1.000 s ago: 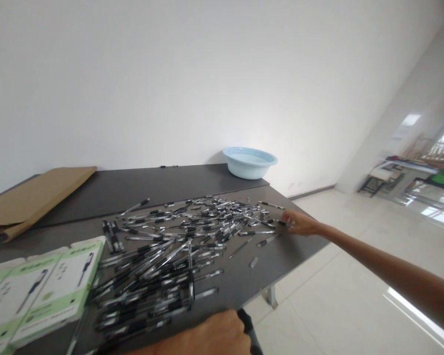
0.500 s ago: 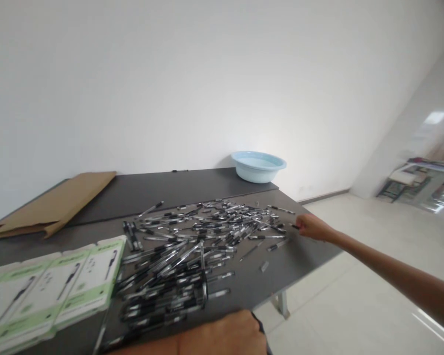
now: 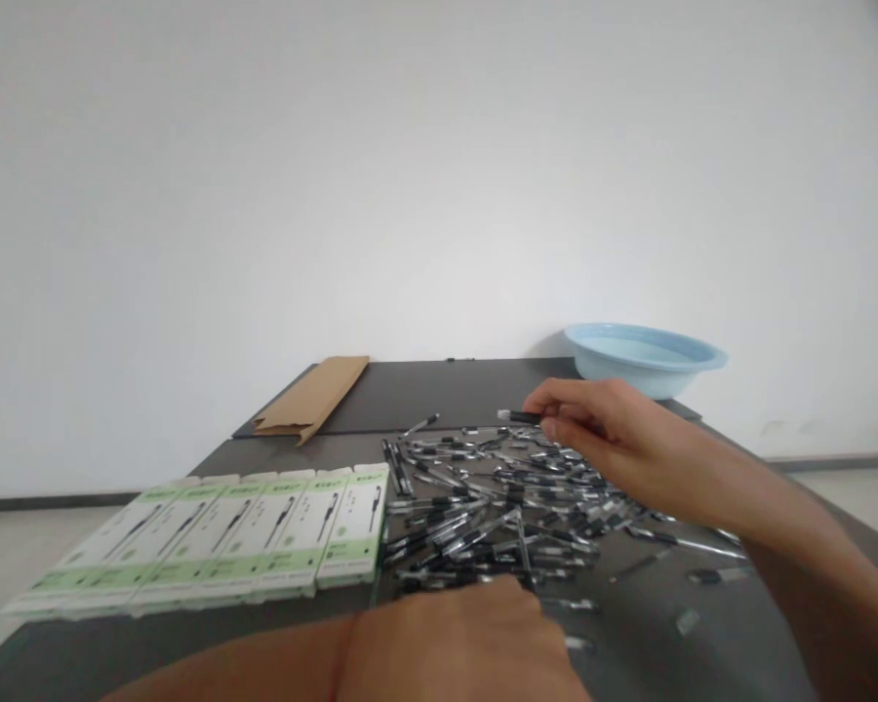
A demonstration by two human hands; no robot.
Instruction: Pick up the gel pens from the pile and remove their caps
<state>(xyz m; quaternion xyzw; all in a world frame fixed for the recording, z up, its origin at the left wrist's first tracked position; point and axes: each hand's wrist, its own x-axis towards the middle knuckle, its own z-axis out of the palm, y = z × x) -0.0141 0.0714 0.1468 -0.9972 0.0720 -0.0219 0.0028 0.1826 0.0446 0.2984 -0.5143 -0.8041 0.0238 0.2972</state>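
My right hand (image 3: pixel 592 414) is above the far part of a pile of pens, its thumb and fingers pinching a pen (image 3: pixel 518 416). The dark grip and clear end of that pen point left; the rest is hidden in the hand. Low in the view, my left hand (image 3: pixel 460 639) shows mostly its back, with the fingers curled down out of sight. What it holds, if anything, is hidden. Beyond its knuckles lie many loose clear-and-black pens (image 3: pixel 475 531), spread in a heap on the dark table (image 3: pixel 673 653).
Several white-and-green pen boxes (image 3: pixel 270 531) lie in a row left of the pile. A folded brown paper bag (image 3: pixel 314 395) rests farther back. A light blue basin (image 3: pixel 640 361) stands at the back right, near the white wall (image 3: pixel 439 175).
My right hand has come from the table's right edge to above the pile, bringing a pen. My view has turned left, showing more of the boxes. My left hand stays low in view.
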